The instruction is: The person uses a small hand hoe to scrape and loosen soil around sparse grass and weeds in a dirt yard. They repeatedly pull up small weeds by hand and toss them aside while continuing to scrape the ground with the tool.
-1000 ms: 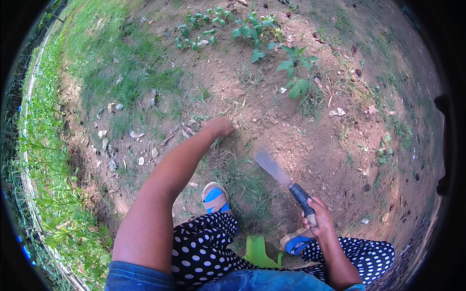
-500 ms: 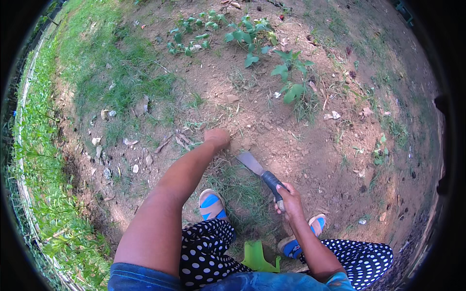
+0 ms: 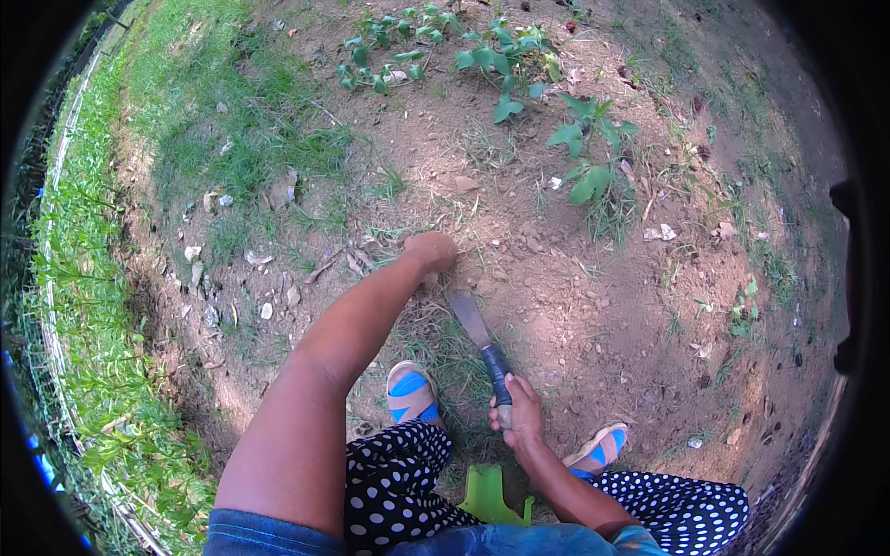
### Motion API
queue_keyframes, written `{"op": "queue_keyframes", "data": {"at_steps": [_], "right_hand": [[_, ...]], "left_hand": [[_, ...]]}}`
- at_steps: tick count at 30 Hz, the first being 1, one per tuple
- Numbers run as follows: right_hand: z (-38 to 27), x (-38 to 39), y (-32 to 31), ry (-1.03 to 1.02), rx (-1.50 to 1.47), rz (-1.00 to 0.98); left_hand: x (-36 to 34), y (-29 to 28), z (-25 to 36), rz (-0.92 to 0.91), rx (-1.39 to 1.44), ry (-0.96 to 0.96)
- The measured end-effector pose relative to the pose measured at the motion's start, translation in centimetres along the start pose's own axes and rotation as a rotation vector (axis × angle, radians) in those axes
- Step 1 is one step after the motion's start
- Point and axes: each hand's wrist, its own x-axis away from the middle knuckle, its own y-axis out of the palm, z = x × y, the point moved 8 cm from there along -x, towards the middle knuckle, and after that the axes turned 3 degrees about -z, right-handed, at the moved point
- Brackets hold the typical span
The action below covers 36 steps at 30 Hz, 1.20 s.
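In my right hand [image 3: 519, 406] is a flat-bladed hand trowel [image 3: 471, 317]. My fingers wrap round the lower end of its handle, which has dark wrapping higher up. The grey metal blade points away from me, its tip at the soil just below my left hand [image 3: 432, 250]. That left hand is down at the ground, curled like a fist, beside thin dry grass. Its fingertips are hidden, so whatever they hold does not show. A patch of short grass [image 3: 445, 338] lies between the blade and my left foot.
Leafy green plants [image 3: 589, 153] grow ahead, right of centre. Stones [image 3: 267, 310] and dry leaves dot the soil on the left, with a green hedge [image 3: 102, 343] beyond. My sandalled feet [image 3: 413, 394] flank the grass. A bright green plastic piece [image 3: 487, 491] sits below me.
My right hand has brought the trowel left, and its blade now points more steeply toward my left hand. The left hand stays low by the same grass. The whole view has shifted slightly.
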Motion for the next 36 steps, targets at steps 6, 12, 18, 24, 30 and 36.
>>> {"op": "queue_keyframes", "data": {"at_steps": [6, 12, 18, 24, 30, 36], "right_hand": [[-7.2, 2.6, -4.3, -0.092, 0.253, -0.010], [-6.0, 3.6, -7.0, 0.154, 0.014, -0.055], [-4.9, -1.4, -0.9, -0.315, 0.392, 0.042], [-12.6, 1.7, -1.5, -0.251, 0.577, -0.026], [-14.3, 7.4, -9.0, -0.073, 0.338, 0.000], [-10.7, -1.9, -1.2, -0.210, 0.414, 0.075]], "left_hand": [[-1.4, 0.4, -1.9, 0.018, -0.027, 0.015], [-1.7, 0.9, -1.4, 0.020, -0.042, 0.045], [-1.4, 0.0, -0.8, -0.014, -0.027, 0.014], [-2.1, -0.6, -1.0, 0.042, -0.070, 0.141], [-1.5, -0.7, -0.5, 0.006, -0.119, 0.197], [-0.6, -1.5, -0.6, -0.064, -0.107, 0.042]]}}
